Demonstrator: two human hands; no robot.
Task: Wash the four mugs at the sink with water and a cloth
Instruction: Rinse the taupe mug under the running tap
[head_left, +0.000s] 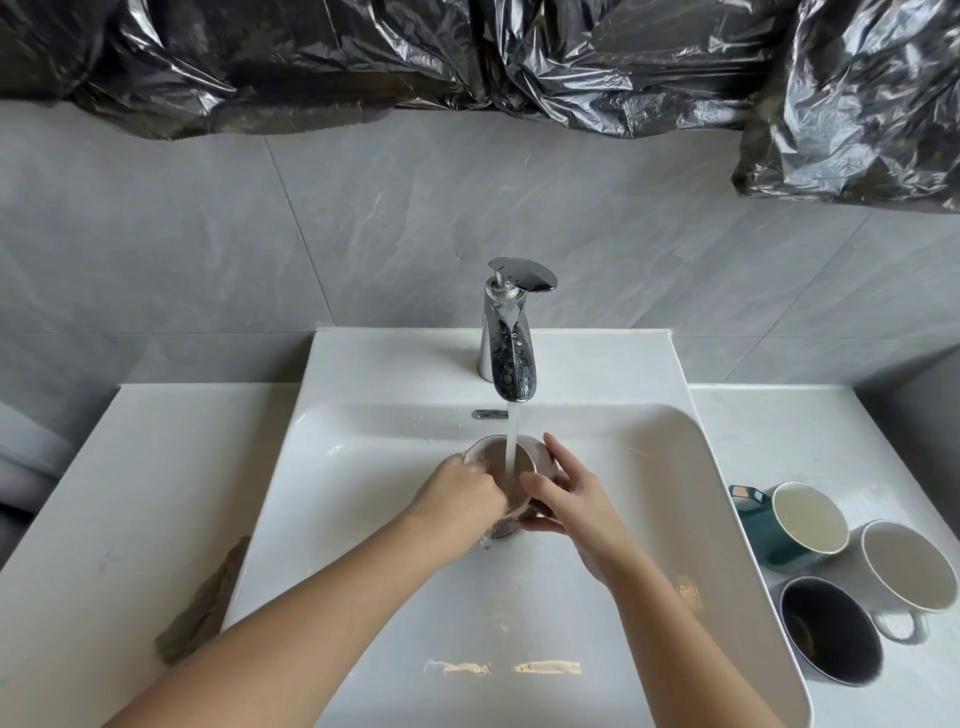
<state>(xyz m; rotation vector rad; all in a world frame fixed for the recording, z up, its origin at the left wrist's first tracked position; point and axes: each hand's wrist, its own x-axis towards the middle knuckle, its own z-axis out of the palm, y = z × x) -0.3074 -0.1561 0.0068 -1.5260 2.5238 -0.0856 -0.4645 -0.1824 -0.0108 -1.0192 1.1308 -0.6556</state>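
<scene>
Right, I am seeing both forearms running off the bottom edge, a grey-brown cloth (202, 597) lying on the left counter against the sink (363, 519), and a dark mug (831, 631), white mug (909, 566) and green mug (779, 535) standing close together on the right. Over the basin, the left hand (457, 491) is hooking its fingers, tips hidden, over the rim of the fourth mug (493, 462) while the right hand (576, 504) is wrapping its outer wall, covering its lower body. Water from the tap (511, 338) is pouring into it, blurring the inside.

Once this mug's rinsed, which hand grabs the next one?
Right, probably. The right hand is nearer the green mug, white mug and dark mug on the right counter; the left hand would cross the sink.
</scene>
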